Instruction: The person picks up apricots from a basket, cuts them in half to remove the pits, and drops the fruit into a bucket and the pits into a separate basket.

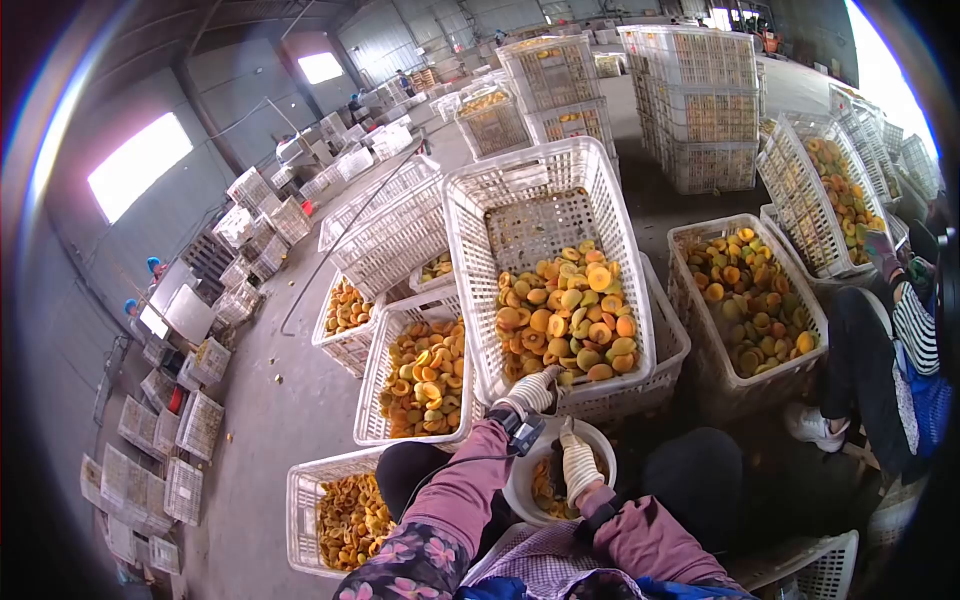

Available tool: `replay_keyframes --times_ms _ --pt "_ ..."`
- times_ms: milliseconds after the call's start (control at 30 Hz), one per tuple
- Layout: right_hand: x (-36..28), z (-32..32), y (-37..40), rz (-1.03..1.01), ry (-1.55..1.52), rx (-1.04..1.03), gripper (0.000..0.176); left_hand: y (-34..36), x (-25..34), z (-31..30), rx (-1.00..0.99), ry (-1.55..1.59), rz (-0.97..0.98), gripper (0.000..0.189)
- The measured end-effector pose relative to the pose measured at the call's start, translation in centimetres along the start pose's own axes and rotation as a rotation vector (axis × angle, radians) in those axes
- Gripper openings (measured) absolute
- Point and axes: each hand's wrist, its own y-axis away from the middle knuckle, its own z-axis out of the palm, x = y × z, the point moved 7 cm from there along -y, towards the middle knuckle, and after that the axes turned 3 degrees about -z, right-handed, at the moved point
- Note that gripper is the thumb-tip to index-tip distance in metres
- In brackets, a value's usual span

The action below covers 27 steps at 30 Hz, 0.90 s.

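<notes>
In front of me a white plastic crate [465,290] is propped at a slant, with halved orange-yellow fruit that look like apricots [565,320] in its lower part. My left hand [530,392], in a pale glove, is at the crate's near rim. Its fingers are bent together beside the nearest fruit, and I cannot make out what they hold. My right hand [580,468], also gloved, is over a white bucket [520,492] between my knees. Its fingers are drawn together, and anything in them is too small to name. Orange pieces lie in the bucket.
To the left stand a crate of fruit halves [365,400] and a lower crate of darker pieces [300,515]. Another full crate [680,300] is on the right, near a seated person's striped sleeve [915,335]. Tall crate stacks [700,110] rise behind.
</notes>
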Motion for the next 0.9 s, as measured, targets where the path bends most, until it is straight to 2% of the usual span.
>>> replay_keyframes --times_ms 33,67,100,133,167,200,233,267,300,333,367,400,433,500,533,567,633,667,767,800,867,900 --pt "0.5 0.1 -0.3 -0.042 -0.021 0.024 0.050 -1.0 -2.0 1.8 0.001 0.000 -0.001 0.032" --pt "0.7 0.0 -0.5 -0.084 -0.042 0.049 0.051 -3.0 -5.7 4.5 0.090 0.478 0.021 0.032" --pt "0.0 -0.4 -0.4 -0.084 -0.040 0.051 0.051 -1.1 -3.6 3.1 0.046 1.012 -0.041 0.032" --pt "0.4 -0.6 0.2 0.200 -0.263 0.037 0.045 0.9 -1.3 1.5 0.049 1.548 -0.113 0.032" --pt "1.1 0.0 1.0 0.485 -0.490 0.022 0.040 2.7 0.7 -1.1 0.077 1.511 0.142 0.031" --pt "1.1 0.1 0.8 0.489 -0.496 0.027 0.040 4.2 1.8 -1.1 0.095 1.615 0.130 0.029" --pt "0.5 0.1 0.4 0.344 -0.476 0.000 0.037 5.5 2.5 -0.4 0.115 1.721 0.110 0.027" --pt "0.4 0.0 -0.4 0.085 -0.288 -0.025 0.035 6.0 2.6 1.4 0.133 1.986 -0.052 0.029" --pt "0.2 0.0 -0.8 -0.168 -0.098 0.000 0.034 7.4 3.0 1.5 0.221 1.381 0.164 0.033" --pt "-0.5 0.0 0.0 -0.094 -0.163 0.010 0.035 7.2 3.0 2.3 0.107 1.401 0.200 0.035" --pt "-1.1 0.0 0.5 -0.012 -0.227 0.024 0.036 7.8 2.8 3.5 0.080 1.430 0.206 0.035" --pt "-1.3 0.0 0.8 0.010 -0.153 0.006 0.039 9.0 4.4 2.9 0.053 1.460 0.212 0.037" --pt "-1.7 -0.1 1.0 0.031 -0.080 -0.019 0.041 9.9 6.1 1.8 -0.002 1.674 0.103 0.040" --pt "-3.1 -0.2 1.1 0.022 0.074 -0.103 0.047 9.9 5.6 2.8 -0.174 1.967 0.043 0.044" --pt "-2.7 0.0 1.3 -0.002 -0.007 -0.086 0.045 10.4 5.5 2.8 -0.089 1.945 0.016 0.044" --pt "-2.4 0.2 1.4 -0.031 -0.090 -0.068 0.044 10.9 4.9 2.7 0.115 1.844 -0.065 0.043" --pt "-2.5 0.1 1.6 -0.013 -0.036 -0.070 0.047 11.2 3.7 3.2 0.373 1.860 -0.132 0.041" --pt "-2.7 0.0 1.6 -0.010 0.018 -0.074 0.051 11.4 3.5 3.5 0.368 1.859 -0.139 0.041" --pt "-2.9 -0.1 1.7 0.028 0.161 -0.110 0.051 12.2 5.3 2.7 0.185 1.933 -0.255 0.039" --pt "-3.7 -0.4 1.8 0.031 0.159 -0.110 0.051 12.0 4.4 3.5 0.194 1.933 -0.294 0.036" --pt "-4.5 -0.9 2.0 0.126 0.439 -0.157 0.049 11.8 4.5 3.9 0.203 1.931 -0.335 0.034" --pt "-4.6 -0.9 2.0 0.127 0.437 -0.158 0.049 11.9 4.8 2.9 0.422 1.790 -0.334 0.033"
